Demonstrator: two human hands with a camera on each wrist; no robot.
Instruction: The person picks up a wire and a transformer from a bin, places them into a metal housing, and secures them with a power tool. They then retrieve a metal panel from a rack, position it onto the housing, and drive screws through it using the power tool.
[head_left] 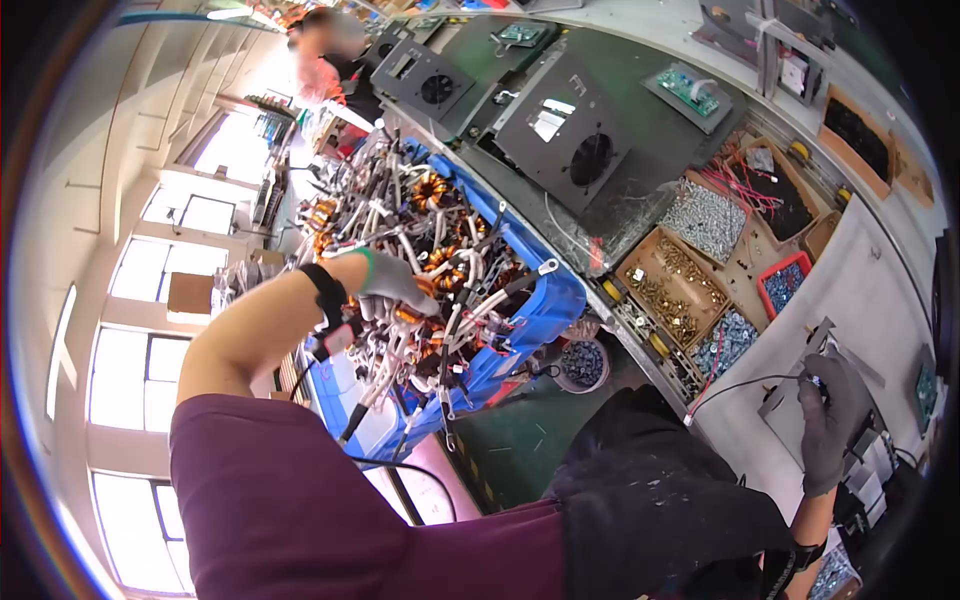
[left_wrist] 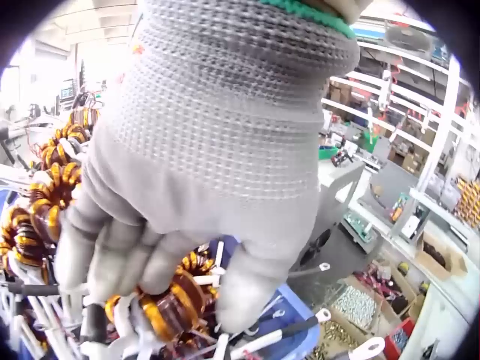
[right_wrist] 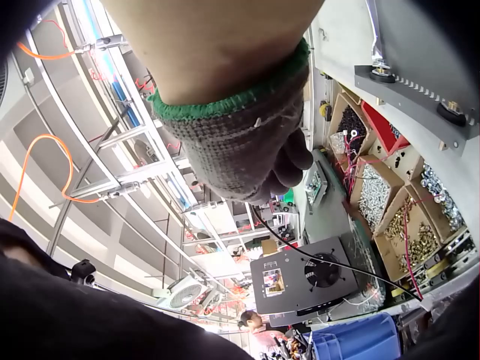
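Observation:
My left hand [head_left: 395, 283], in a grey knit glove, reaches into a heap of wire-wound ring coils with white and black leads in a blue bin [head_left: 555, 300]. In the left wrist view its fingers curl down round a copper-coloured ring coil [left_wrist: 176, 307], with the thumb on the coil's other side. The coil's lower part is hidden among leads. Over the workbench at the right, my gloved right hand [head_left: 828, 415] grips a thin black cable [head_left: 745, 382]. In the right wrist view, this cable [right_wrist: 330, 261] runs out from under the curled fingers.
Cardboard trays of brass fittings [head_left: 672, 285] and silver screws [head_left: 705, 218] line the bench, beside a red tray [head_left: 784, 284]. Grey panels with fans [head_left: 560, 130] stand farther back. A bucket [head_left: 582, 366] sits below the bench edge. Another person [head_left: 325, 65] is at the far end.

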